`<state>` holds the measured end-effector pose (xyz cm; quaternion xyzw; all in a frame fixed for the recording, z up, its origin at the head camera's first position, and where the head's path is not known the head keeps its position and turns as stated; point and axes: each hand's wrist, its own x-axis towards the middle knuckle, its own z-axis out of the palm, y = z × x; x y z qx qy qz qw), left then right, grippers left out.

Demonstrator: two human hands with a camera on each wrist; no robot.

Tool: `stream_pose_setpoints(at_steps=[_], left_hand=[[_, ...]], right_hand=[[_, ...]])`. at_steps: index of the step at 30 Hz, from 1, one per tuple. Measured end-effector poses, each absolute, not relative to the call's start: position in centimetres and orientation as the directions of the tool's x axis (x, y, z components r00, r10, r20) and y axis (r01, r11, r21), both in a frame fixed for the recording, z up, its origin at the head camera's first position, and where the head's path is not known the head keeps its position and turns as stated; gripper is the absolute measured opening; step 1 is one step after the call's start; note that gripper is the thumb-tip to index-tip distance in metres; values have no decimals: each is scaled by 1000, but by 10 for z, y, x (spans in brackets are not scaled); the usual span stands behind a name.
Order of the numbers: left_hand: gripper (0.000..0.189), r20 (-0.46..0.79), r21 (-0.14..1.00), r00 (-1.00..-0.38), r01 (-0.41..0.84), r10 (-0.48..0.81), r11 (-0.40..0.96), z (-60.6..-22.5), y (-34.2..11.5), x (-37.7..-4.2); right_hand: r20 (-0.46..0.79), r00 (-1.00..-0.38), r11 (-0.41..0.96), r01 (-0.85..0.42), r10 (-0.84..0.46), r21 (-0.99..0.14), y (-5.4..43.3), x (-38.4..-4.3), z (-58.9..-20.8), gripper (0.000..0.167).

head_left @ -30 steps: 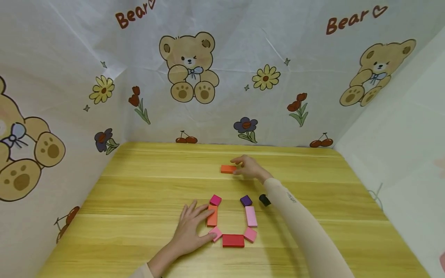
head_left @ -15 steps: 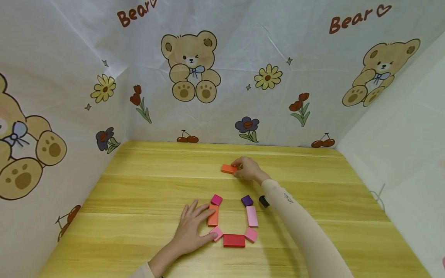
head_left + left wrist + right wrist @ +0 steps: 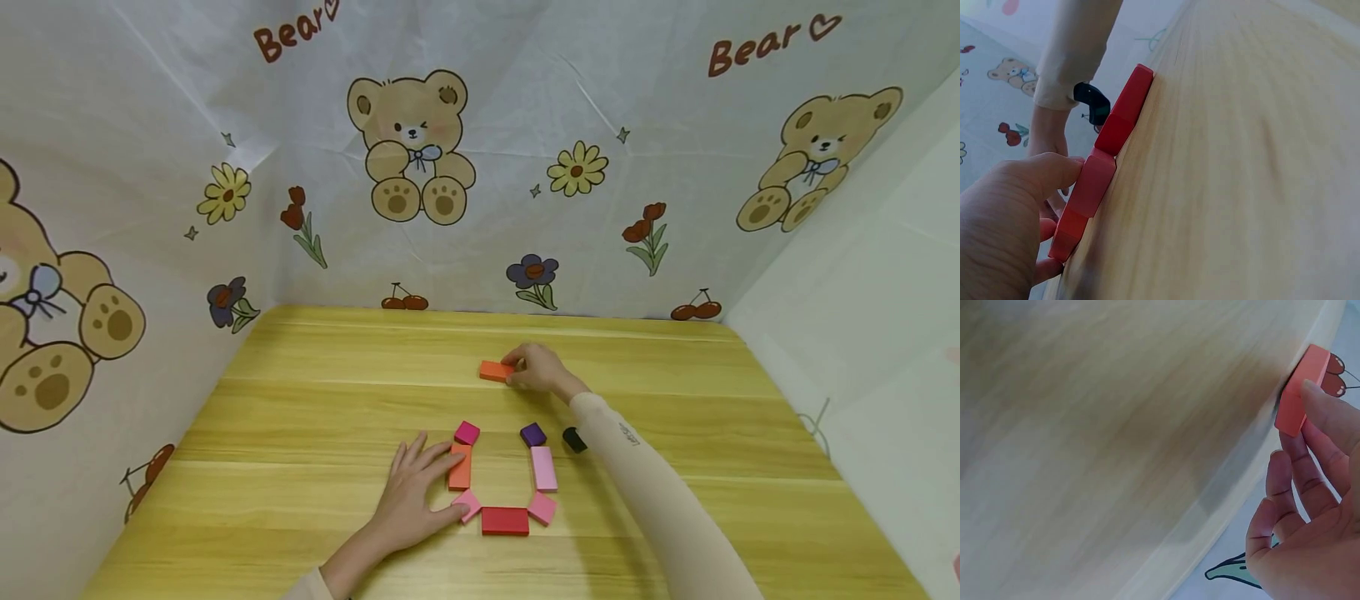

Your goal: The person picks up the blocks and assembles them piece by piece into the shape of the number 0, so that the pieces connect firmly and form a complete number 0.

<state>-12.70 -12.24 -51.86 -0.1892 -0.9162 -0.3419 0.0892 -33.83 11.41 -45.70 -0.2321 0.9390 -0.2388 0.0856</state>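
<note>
My right hand (image 3: 537,367) pinches an orange block (image 3: 493,372) at its right end, on the far part of the table. In the right wrist view the thumb lies on one long side of this orange block (image 3: 1302,394), with fingers behind it. My left hand (image 3: 411,496) rests spread on the table. Its thumb touches a small pink block (image 3: 468,503) and a finger lies on a second orange block (image 3: 459,473). These blocks belong to a U-shaped row with a magenta block (image 3: 467,432), red block (image 3: 505,522), another pink block (image 3: 542,507), light pink block (image 3: 543,468) and purple block (image 3: 533,434).
A black wristband-like object (image 3: 574,439) shows beside the right forearm, partly hidden by the sleeve (image 3: 637,467). Behind the wooden table (image 3: 337,350) hangs a white cloth (image 3: 487,100) printed with bears and flowers. A white wall (image 3: 847,333) borders the right side.
The right hand's fingers have closed on the far orange block, which has turned slightly and shifted a little toward me. The left hand and the row have stayed put.
</note>
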Motion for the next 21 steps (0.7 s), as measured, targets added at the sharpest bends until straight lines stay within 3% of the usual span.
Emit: stream_pose_setpoints(at_steps=[21], left_hand=[[64,292,596,-912,409,288,691,-518,-123,-127]], right_hand=[[-8,-795,658,-497,-607,-565,136,-287,-449,30]])
